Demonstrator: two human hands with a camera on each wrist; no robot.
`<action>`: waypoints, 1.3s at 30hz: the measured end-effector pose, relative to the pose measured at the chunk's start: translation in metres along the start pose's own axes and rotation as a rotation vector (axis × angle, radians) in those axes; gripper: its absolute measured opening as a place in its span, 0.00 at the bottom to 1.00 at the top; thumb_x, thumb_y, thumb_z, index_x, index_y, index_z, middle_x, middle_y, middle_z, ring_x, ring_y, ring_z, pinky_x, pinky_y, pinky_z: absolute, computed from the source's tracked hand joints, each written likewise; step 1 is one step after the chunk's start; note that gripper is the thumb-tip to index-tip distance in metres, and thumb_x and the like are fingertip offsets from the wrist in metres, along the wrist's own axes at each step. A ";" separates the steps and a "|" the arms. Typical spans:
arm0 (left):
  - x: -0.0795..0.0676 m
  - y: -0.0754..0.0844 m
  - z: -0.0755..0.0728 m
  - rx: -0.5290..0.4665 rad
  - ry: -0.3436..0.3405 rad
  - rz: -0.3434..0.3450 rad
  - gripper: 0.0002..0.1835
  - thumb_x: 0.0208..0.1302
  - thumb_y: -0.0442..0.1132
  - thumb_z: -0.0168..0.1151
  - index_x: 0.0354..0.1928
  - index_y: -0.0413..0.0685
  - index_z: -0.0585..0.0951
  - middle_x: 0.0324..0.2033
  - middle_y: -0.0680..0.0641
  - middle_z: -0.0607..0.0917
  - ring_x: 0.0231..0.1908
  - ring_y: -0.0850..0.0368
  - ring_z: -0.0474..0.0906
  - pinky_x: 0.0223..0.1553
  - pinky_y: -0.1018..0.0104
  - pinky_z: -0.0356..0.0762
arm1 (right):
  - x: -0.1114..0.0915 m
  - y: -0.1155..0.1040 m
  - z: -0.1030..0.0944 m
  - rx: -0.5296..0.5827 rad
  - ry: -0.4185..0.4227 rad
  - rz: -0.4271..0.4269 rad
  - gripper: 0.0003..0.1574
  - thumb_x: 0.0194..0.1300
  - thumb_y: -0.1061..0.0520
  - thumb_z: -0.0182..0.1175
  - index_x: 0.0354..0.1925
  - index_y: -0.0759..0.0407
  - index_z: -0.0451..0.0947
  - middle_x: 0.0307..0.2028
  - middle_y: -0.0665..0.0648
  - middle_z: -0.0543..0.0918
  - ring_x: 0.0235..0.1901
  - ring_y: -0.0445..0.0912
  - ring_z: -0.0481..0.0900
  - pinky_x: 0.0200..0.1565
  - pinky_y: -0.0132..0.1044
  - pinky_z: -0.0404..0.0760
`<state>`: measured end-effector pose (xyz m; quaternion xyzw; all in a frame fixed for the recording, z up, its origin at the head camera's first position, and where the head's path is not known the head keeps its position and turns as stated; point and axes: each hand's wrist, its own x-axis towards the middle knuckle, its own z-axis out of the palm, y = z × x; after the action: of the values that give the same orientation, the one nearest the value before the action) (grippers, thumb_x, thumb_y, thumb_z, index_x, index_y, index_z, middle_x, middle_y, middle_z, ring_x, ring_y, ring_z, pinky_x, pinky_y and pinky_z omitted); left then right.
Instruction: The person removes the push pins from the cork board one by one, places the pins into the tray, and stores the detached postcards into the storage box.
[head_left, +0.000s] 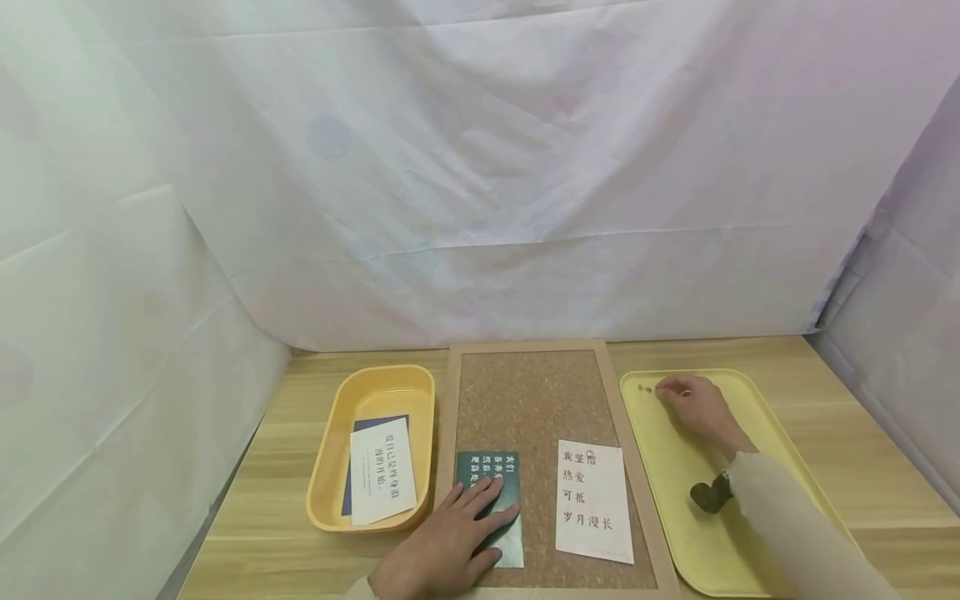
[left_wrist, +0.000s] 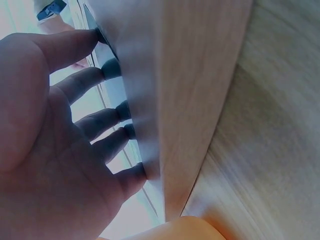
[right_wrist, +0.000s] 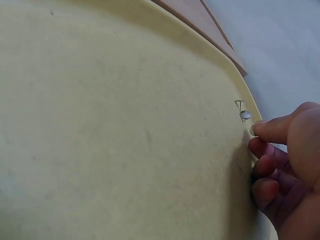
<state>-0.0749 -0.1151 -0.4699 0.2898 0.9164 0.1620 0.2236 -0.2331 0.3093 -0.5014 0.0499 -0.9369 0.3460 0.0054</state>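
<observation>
My left hand [head_left: 448, 540] lies with fingers spread on a dark green card [head_left: 512, 546] with white writing, on the left part of a cork board [head_left: 536, 400]. From below, the left wrist view shows these fingertips [left_wrist: 111, 69] along the board's wooden edge. A white card [head_left: 592, 533] with red writing lies on the board's right side, a small round tack head [head_left: 590, 454] near its top. Over the yellow tray [head_left: 738, 400], my right hand [head_left: 697, 408] pinches a small thumbtack [right_wrist: 252, 131] between thumb and forefinger. Two loose thumbtacks [right_wrist: 245, 115] lie just beside its fingertips.
Left of the board stands a deep yellow-orange basin [head_left: 322, 492], holding a white card [head_left: 382, 475] over a dark blue one [head_left: 347, 497]. A dark object on a strap [head_left: 708, 496] is at my right wrist. White cloth [head_left: 525, 167] hangs behind the wooden table.
</observation>
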 end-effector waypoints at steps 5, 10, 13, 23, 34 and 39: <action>-0.001 0.001 0.000 0.006 0.007 0.003 0.30 0.71 0.59 0.53 0.73 0.78 0.61 0.77 0.59 0.54 0.77 0.54 0.48 0.75 0.44 0.49 | 0.001 0.001 0.000 -0.007 -0.009 -0.005 0.15 0.75 0.55 0.53 0.47 0.64 0.82 0.48 0.69 0.84 0.47 0.62 0.79 0.44 0.55 0.79; -0.002 0.000 0.000 0.005 0.003 -0.002 0.29 0.72 0.59 0.52 0.73 0.79 0.61 0.77 0.58 0.53 0.77 0.55 0.49 0.75 0.44 0.49 | 0.003 0.001 -0.001 -0.017 -0.023 0.000 0.17 0.76 0.55 0.52 0.48 0.65 0.81 0.50 0.70 0.83 0.48 0.63 0.78 0.46 0.58 0.77; -0.002 0.000 0.000 -0.004 -0.002 -0.006 0.29 0.72 0.59 0.52 0.73 0.80 0.60 0.77 0.59 0.53 0.77 0.55 0.48 0.75 0.44 0.49 | 0.003 0.000 -0.001 -0.017 -0.035 0.007 0.17 0.76 0.55 0.51 0.49 0.65 0.81 0.51 0.71 0.82 0.50 0.65 0.78 0.47 0.59 0.77; -0.002 0.000 0.001 0.001 -0.003 -0.001 0.30 0.72 0.60 0.52 0.73 0.80 0.60 0.77 0.59 0.53 0.77 0.56 0.49 0.75 0.44 0.50 | 0.002 0.002 0.000 -0.023 -0.030 0.005 0.16 0.76 0.57 0.51 0.49 0.64 0.82 0.50 0.71 0.82 0.48 0.65 0.79 0.43 0.56 0.78; -0.001 0.001 0.001 0.015 0.009 0.000 0.29 0.71 0.60 0.52 0.73 0.79 0.61 0.77 0.58 0.54 0.77 0.57 0.49 0.74 0.45 0.50 | 0.001 0.004 -0.001 -0.027 -0.020 -0.027 0.17 0.76 0.56 0.50 0.51 0.64 0.81 0.49 0.71 0.82 0.47 0.64 0.80 0.42 0.55 0.80; -0.001 0.001 0.001 0.002 0.012 -0.004 0.29 0.72 0.58 0.53 0.73 0.79 0.61 0.77 0.59 0.54 0.77 0.55 0.49 0.75 0.44 0.50 | 0.001 0.001 -0.002 -0.037 -0.013 -0.032 0.17 0.76 0.57 0.49 0.53 0.64 0.80 0.49 0.71 0.82 0.47 0.63 0.79 0.42 0.55 0.80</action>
<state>-0.0731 -0.1152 -0.4701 0.2872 0.9185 0.1621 0.2182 -0.2347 0.3118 -0.5005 0.0671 -0.9422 0.3281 0.0058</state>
